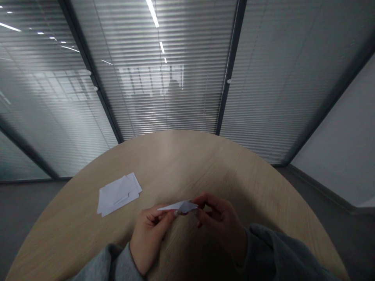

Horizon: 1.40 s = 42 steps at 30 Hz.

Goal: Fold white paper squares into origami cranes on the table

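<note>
A small piece of folded white paper (181, 206) is held up between my two hands, over the near part of the table. My left hand (150, 230) pinches its left side, thumb in front and fingers behind. At the paper's right end, my right hand (221, 222) grips the tip between thumb and forefinger, its other fingers curled and partly in shadow. The exact shape of the folds is too small to make out. To the left of my left hand, a loose stack of white paper sheets (118, 193) lies flat, its edges not lined up.
The round wooden table (181, 160) has a curved far edge. Beyond it stands a glass partition with blinds (175, 105) and dark frames. A white wall (342, 144) rises at the right, and grey floor (26, 207) shows past the table's sides.
</note>
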Each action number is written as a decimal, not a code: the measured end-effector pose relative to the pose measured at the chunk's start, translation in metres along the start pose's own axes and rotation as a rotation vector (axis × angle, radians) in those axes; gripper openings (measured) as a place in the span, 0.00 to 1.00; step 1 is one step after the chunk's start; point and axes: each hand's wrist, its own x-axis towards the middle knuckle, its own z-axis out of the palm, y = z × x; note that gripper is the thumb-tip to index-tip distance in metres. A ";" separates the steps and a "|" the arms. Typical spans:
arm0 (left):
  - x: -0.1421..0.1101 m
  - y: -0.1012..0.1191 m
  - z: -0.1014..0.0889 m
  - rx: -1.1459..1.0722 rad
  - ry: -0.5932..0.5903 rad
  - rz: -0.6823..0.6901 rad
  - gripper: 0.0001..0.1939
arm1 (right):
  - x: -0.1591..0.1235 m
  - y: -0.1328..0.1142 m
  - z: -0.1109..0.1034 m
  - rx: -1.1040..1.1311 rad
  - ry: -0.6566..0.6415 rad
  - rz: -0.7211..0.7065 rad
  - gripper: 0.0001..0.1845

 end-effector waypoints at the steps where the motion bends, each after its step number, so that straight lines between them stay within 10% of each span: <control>1: 0.000 0.000 0.000 0.002 -0.008 -0.003 0.12 | 0.000 0.000 0.000 0.012 -0.001 -0.013 0.09; 42: -0.002 0.000 -0.002 0.200 -0.002 0.071 0.13 | 0.001 0.005 0.000 0.180 -0.039 0.069 0.16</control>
